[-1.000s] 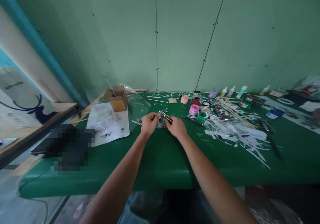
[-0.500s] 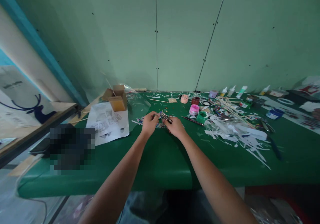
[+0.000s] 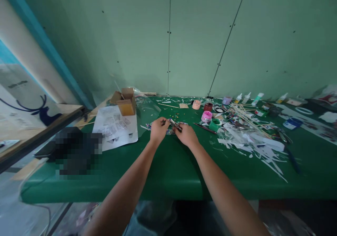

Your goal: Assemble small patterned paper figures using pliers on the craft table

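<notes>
metal tool (image 3: 175, 124) pinched by right hand (image 3: 187, 134) above bright scraps (image 3: 148, 126) on green table (image 3: 171, 172); left hand (image 3: 158, 129) curled near its tip, whether anything pinched there cannot be told. little changed from second ago: handling apparently unfinished. beyond: green jar (image 3: 215, 125), pink jar (image 3: 206, 116), cardboard box (image 3: 126, 107).

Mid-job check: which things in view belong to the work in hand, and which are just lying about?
Seemingly in use:
- small metal tool in the right hand, left hand at its far end
- multicoloured scraps by the hands

Apparently lying about:
- cardboard box
- printed sheets
- pink jar, green jar
- white paper strips
</notes>
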`<state>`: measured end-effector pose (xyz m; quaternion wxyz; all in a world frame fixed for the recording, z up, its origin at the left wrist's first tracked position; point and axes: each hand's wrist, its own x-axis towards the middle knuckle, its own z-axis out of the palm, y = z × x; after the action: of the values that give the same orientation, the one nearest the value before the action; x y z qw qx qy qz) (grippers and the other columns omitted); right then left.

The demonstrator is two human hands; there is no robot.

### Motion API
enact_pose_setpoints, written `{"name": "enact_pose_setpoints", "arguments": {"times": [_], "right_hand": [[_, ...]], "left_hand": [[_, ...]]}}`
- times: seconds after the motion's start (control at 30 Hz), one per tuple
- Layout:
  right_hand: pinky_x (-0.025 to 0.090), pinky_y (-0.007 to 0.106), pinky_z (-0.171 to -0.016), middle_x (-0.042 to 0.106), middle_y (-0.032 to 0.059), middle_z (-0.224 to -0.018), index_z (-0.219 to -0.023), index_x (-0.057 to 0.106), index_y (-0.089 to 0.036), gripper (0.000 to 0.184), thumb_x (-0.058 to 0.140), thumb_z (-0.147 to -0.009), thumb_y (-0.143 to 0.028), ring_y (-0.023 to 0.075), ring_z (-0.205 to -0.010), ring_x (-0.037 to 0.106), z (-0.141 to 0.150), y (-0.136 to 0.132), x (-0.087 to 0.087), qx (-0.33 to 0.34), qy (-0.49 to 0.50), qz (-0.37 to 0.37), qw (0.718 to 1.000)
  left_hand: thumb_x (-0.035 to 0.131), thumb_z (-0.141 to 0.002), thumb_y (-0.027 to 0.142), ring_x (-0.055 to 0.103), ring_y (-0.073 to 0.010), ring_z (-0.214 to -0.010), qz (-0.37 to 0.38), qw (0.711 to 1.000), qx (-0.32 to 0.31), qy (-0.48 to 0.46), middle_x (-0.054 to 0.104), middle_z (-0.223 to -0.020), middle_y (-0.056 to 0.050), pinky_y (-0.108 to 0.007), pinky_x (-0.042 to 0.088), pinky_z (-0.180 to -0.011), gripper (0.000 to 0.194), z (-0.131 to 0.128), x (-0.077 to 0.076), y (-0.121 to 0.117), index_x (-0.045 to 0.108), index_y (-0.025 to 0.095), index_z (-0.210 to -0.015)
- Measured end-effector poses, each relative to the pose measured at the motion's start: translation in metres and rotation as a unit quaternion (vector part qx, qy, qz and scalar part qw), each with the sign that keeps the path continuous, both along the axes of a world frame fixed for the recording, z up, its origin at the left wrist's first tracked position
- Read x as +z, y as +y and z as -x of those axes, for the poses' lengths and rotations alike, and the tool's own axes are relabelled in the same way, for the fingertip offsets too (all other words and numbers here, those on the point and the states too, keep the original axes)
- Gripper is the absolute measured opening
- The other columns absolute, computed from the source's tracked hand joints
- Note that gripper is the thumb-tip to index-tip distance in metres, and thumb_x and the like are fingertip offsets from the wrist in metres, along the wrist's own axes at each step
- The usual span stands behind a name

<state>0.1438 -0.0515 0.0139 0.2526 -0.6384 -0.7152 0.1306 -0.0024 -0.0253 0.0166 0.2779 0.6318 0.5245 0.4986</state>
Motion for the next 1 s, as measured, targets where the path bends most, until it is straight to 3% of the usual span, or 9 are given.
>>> {"name": "enact_pose_setpoints", "arguments": {"times": [0.17,0.37,0.47,0.7,1.0], "right_hand": [[0.035,0.023,-0.057,0.068,0.0085,-0.079,-0.080,0.063,-0.018,0.027,0.050,-0.086,-0.040,0.0192,-0.072,0.063,0.0016,0.0002,0.0000,-0.012,0.004,-0.009,1.000],[0.033,0.022,-0.047,0.054,0.0009,-0.047,-0.063,0.057,-0.018,0.036,0.046,-0.086,-0.043,0.0140,-0.044,0.053,0.0025,0.0024,0.0013,0.024,0.129,0.081,0.988],[0.031,0.022,-0.044,0.049,-0.0019,-0.042,-0.060,0.055,-0.018,0.032,0.049,-0.084,-0.040,0.0125,-0.040,0.049,0.0022,0.0026,0.0011,0.017,0.146,0.093,0.985],[0.027,0.022,-0.046,0.056,0.0004,-0.052,-0.060,0.055,-0.018,0.028,0.051,-0.080,-0.038,0.0141,-0.050,0.052,0.0005,0.0054,-0.0015,0.011,0.119,0.037,0.992],[0.028,0.023,-0.050,0.066,0.0064,-0.069,-0.073,0.065,-0.019,0.026,0.053,-0.080,-0.040,0.0182,-0.062,0.059,-0.0002,0.0026,0.0037,-0.029,0.040,0.038,0.998]], "left_hand": [[0.052,-0.077,0.033,0.050,-0.0115,-0.054,-0.018,0.998,0.007,0.054,0.056,-0.056,0.001,-0.022,0.029,-0.050,0.021,-0.0004,-0.0032,0.0008,0.060,0.017,-0.065],[0.048,-0.077,0.030,0.047,-0.0120,-0.053,-0.012,0.999,-0.029,0.012,0.054,-0.054,0.002,-0.022,0.030,-0.050,0.021,0.0002,-0.0038,0.0017,0.061,0.017,-0.066],[0.049,-0.077,0.030,0.046,-0.0116,-0.053,-0.007,0.999,-0.041,0.003,0.053,-0.054,0.002,-0.022,0.029,-0.050,0.021,0.0005,-0.0038,0.0024,0.060,0.016,-0.066],[0.048,-0.079,0.033,0.040,-0.0101,-0.050,-0.011,0.998,-0.051,-0.026,0.045,-0.051,0.004,-0.022,0.028,-0.049,0.023,-0.0019,-0.0034,-0.0001,0.057,0.017,-0.065],[0.047,-0.083,0.034,0.040,-0.0101,-0.052,-0.048,0.998,-0.039,-0.003,0.044,-0.053,0.004,-0.021,0.027,-0.050,0.024,-0.0051,-0.0038,-0.0046,0.054,0.018,-0.066]]}}
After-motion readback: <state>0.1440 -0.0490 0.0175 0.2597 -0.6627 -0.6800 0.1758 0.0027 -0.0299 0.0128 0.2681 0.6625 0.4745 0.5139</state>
